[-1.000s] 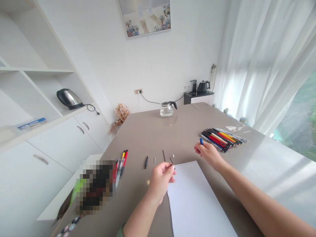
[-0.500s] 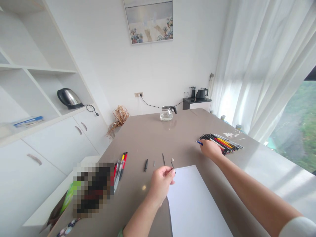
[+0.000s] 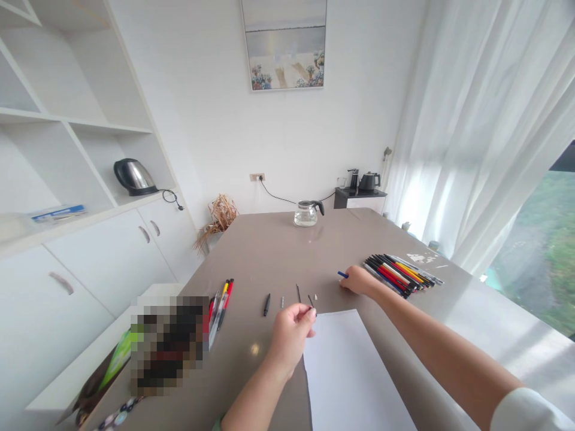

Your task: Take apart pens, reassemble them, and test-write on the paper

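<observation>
Grip, left hand [image 3: 291, 333]: pinched on thin dark pen piece [image 3: 311, 310]. Grip, right hand [image 3: 359, 280]: closed on blue plastic pen [image 3: 343, 275]. Risk: wrist brush likely scatters small loose pen parts [image 3: 282, 301] across grey-brown desk [image 3: 269, 251].

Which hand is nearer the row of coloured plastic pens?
Right. The right hand, holding a blue pen, sits beside the row; the left hand, pinching a dark part, is farther.

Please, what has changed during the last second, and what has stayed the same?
The right hand, holding a blue pen throughout, went to the pen pile and has now drawn back left toward the small parts. The left hand still pinches a dark part beside the paper. Pile and parts have not moved.
</observation>
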Action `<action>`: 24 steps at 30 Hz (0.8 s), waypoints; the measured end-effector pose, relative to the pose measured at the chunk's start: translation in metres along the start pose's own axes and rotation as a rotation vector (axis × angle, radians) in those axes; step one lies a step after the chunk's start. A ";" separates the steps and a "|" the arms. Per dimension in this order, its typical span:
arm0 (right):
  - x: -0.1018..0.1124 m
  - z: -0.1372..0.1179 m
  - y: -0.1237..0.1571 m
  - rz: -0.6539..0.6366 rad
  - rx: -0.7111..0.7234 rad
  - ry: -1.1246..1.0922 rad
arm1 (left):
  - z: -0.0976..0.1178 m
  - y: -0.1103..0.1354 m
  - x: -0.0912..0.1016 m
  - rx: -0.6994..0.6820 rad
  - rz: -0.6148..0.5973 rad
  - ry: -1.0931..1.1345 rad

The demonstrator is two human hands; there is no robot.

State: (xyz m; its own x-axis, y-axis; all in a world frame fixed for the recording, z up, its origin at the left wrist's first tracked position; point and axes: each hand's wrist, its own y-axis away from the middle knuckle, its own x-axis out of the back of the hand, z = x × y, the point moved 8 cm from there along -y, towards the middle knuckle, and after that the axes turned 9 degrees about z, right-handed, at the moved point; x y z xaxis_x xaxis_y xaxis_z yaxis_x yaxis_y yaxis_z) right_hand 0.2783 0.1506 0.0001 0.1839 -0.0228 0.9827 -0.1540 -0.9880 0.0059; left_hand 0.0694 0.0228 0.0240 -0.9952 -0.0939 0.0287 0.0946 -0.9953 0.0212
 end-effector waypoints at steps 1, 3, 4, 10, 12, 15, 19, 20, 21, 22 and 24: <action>-0.007 -0.010 0.006 -0.033 0.029 -0.029 | 0.000 0.000 0.000 0.005 0.000 0.011; -0.016 -0.028 0.017 -0.057 0.073 -0.089 | 0.001 0.001 0.000 0.007 -0.002 0.030; -0.017 -0.034 0.021 -0.055 0.088 -0.117 | 0.001 0.002 0.000 0.006 -0.005 0.035; 0.010 -0.049 0.047 0.012 0.136 -0.317 | -0.003 0.001 -0.001 -0.004 -0.019 0.004; 0.022 -0.052 0.063 0.034 0.166 -0.408 | -0.005 0.001 -0.001 -0.008 -0.032 -0.018; 0.031 -0.062 0.096 -0.004 0.246 -0.694 | -0.006 0.002 -0.004 0.001 -0.059 -0.032; 0.026 -0.072 0.130 -0.092 0.263 -1.005 | -0.008 0.005 -0.010 0.006 -0.091 -0.060; 0.024 -0.072 0.133 -0.100 0.260 -1.019 | -0.008 0.006 -0.011 -0.001 -0.098 -0.070; 0.022 -0.073 0.134 -0.106 0.260 -1.015 | -0.008 0.006 -0.012 -0.010 -0.105 -0.082; 0.020 -0.072 0.133 -0.105 0.259 -0.991 | -0.008 0.007 -0.013 -0.022 -0.116 -0.099; 0.018 -0.064 0.121 -0.070 0.237 -0.839 | -0.007 0.009 -0.015 -0.061 -0.132 -0.154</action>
State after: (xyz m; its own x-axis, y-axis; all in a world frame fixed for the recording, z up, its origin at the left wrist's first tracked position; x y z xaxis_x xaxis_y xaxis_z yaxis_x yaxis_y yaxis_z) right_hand 0.2009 0.0409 0.0302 0.8535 0.0260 0.5204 0.0725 -0.9950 -0.0693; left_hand 0.0849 0.0155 0.0168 -0.9825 0.0371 0.1826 -0.0424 -0.9988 -0.0251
